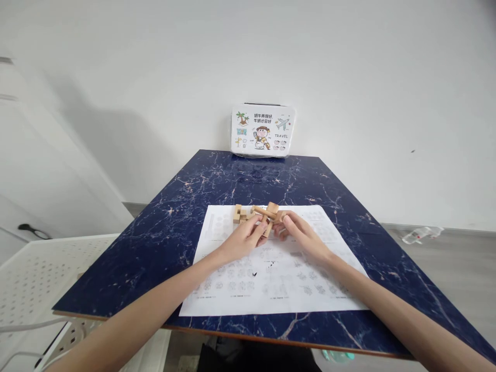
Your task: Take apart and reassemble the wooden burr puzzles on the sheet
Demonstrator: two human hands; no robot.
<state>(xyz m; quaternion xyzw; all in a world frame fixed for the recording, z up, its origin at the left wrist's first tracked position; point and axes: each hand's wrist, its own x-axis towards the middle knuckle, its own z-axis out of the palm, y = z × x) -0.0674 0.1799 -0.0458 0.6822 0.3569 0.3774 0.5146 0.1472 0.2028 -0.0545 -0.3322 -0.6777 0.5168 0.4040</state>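
Between my two hands is a partly interlocked wooden puzzle [266, 212] made of light brown notched pieces and sticks. My left hand [248, 236] is closed on its lower left side, thumb and fingers pinching a stick. On the other side my right hand [297, 232] grips the puzzle's right end between thumb and fingers. Just left of it, more notched wooden pieces [237, 214] lie on the paper, partly hidden by my left hand. Beneath everything spreads a white instruction sheet [232, 299] printed with small grey diagrams.
The dark blue marble-patterned table [256, 181] carries the sheet. At its far edge a white case [263, 130] with cartoon prints leans by the wall. A white perforated cart [46, 268] stands at the left. Clear plastic packaging [422, 235] lies on the floor at right.
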